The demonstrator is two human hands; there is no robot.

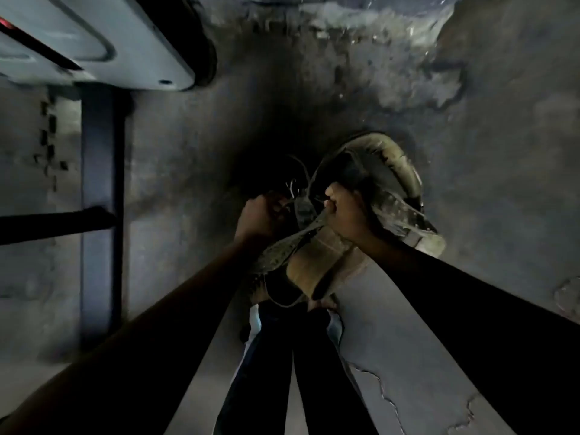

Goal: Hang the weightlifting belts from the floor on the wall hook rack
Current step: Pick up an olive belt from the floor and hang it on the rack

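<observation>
A worn tan weightlifting belt (384, 161) curls in a loop over the dark floor, its studded strap (282, 249) trailing toward me. My right hand (346, 211) is closed on the belt's near edge. Just left of it, my left hand (262, 215) is closed on the strap end by the metal buckle (293, 186). A wider brown padded part (310, 265) hangs below both hands. The frame is dim and blurred. No hook rack is in view.
A grey machine panel (103, 45) fills the top left, with a dark upright post (100, 196) and a black bar (56, 224) beneath it. My dark trouser legs (282, 372) stand below the belt. The concrete floor (470, 120) is cracked and stained.
</observation>
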